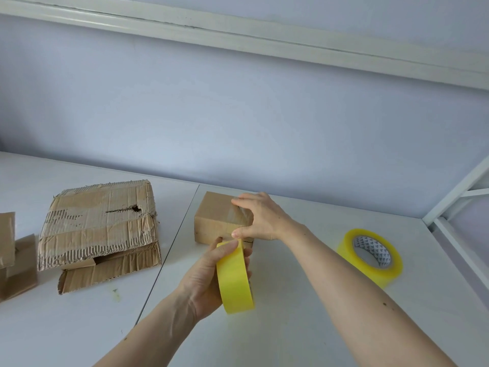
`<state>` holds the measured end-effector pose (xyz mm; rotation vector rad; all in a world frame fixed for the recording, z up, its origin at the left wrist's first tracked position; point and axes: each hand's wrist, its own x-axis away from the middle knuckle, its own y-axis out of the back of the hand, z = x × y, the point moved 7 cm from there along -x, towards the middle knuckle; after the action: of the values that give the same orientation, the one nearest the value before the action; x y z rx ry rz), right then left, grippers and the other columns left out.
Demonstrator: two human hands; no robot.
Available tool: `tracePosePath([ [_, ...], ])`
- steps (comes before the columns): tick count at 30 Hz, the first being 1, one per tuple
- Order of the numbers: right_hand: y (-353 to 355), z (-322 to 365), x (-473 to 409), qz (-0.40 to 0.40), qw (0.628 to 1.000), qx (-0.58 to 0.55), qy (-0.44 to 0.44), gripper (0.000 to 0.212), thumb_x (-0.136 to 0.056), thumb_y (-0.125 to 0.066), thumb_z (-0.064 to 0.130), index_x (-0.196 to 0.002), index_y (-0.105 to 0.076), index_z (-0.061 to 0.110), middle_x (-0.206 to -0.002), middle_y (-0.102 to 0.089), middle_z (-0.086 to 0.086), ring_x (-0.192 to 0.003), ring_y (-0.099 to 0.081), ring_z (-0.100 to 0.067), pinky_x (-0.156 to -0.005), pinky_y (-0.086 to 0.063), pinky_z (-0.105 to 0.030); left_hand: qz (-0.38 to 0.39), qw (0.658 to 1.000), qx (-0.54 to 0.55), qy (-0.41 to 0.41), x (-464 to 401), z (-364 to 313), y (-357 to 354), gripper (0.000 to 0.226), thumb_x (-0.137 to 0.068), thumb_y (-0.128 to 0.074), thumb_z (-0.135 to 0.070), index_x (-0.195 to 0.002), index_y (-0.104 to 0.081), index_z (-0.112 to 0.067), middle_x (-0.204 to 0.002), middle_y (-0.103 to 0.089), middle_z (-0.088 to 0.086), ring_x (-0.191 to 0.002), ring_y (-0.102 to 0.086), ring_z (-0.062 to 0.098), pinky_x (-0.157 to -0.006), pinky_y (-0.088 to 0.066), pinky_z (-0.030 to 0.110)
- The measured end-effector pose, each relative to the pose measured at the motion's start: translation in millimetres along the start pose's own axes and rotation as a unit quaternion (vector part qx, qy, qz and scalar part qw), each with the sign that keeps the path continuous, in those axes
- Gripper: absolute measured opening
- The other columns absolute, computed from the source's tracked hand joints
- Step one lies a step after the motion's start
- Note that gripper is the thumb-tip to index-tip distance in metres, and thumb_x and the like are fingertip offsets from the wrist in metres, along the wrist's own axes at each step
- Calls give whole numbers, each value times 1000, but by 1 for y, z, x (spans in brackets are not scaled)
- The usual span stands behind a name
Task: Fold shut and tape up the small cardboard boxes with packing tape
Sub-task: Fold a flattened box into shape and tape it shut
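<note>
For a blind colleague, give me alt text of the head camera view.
A left hand grips a yellow tape roll while the right hand presses tape onto a small closed cardboard box on a white table.

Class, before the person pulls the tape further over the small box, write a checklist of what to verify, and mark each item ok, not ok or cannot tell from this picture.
1. Small box folded shut: ok, top looks flat and closed.
2. Box steadied: ok, right hand lies over its right end, fingers on top and thumb on the near side.
3. Tape roll in hand gripped: ok, left hand holds it just in front of the box.
4. Tape stuck down on the top: ok, a clear strip shows under the right fingers.
5. Tape unbroken from roll to box: cannot tell.
6. Spare roll out of the way: ok, lying apart on the table.
</note>
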<state>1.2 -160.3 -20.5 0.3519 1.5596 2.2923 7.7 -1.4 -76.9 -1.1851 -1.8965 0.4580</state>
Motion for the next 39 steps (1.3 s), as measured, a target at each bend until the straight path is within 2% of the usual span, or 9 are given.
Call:
tracePosePath([
  [4,-5,-9,3,-40,998,-53,-2,81,-72,-74,59,-143,-49,27,-152,-44,5,-140,-30,-20,-114,-33,-45,0,999,-28,-16,-1,-2,-6,98,-51,-89,-25,-140,-51,-12,-107,-71,13,-78,-69,23,-65,-58,37],
  [7,-24,-20,10,-76,995,-61,-11,83,-73,-55,75,-145,-47,34,-163,-26,8,-151,-14,-21,-121,-16,-51,0,1000,6,14,-1,-4,-7,103,-50,-88,-19,-144,-48,-6,-97,-71,13,-72,-68,24,-65,-59,37],
  [15,-41,-26,11,-145,963,-225,-32,82,-59,-62,86,-133,-52,50,-157,-17,4,-145,-17,-11,-112,-18,-18,12,997,64,30,-2,-6,-10,92,-53,-87,-12,-139,-53,-9,-95,-70,14,-69,-66,23,-67,-60,35],
  [19,-41,-29,7,-159,958,-237,-12,89,-59,-60,90,-133,-54,41,-138,-25,6,-128,-27,6,-98,-21,3,26,997,70,35,-3,-8,-8,75,-58,-84,-12,-128,-55,-14,-95,-70,13,-66,-66,23,-67,-59,35],
  [22,-39,-31,5,-174,956,-236,0,86,-63,-67,76,-135,-53,32,-133,-28,6,-121,-26,20,-95,-28,2,42,994,92,34,-4,-11,-7,75,-53,-85,-9,-122,-59,-12,-96,-69,16,-64,-67,23,-65,-60,36],
  [26,-44,-34,4,-241,936,-258,3,101,-62,-73,74,-137,-46,11,-131,-39,-3,-122,-33,9,-97,-32,-4,48,993,101,35,-7,-11,-5,68,-52,-86,-10,-116,-64,-7,-96,-69,17,-63,-67,22,-64,-60,35],
  [29,-47,-37,3,-241,929,-280,-12,102,-55,-71,82,-135,-47,23,-129,-42,0,-121,-36,3,-98,-33,-7,49,992,106,40,-8,-11,-5,65,-51,-87,-8,-112,-64,-5,-98,-69,18,-63,-67,22,-62,-61,35],
  [35,-49,-44,-4,-249,941,-230,-22,90,-57,-68,76,-133,-49,33,-121,-37,34,-129,-40,-26,-111,-31,-50,37,995,86,36,-7,-13,-4,104,-43,-95,-4,-138,-53,-13,-97,-68,17,-63,-66,22,-62,-61,34],
  [39,-49,-44,-3,-212,931,-297,-24,83,-57,-75,72,-129,-40,49,-129,-44,12,-123,-42,-4,-101,-41,-29,34,996,79,34,-7,-16,-4,129,-33,-99,-5,-149,-43,-7,-98,-69,18,-63,-67,23,-61,-61,36],
])
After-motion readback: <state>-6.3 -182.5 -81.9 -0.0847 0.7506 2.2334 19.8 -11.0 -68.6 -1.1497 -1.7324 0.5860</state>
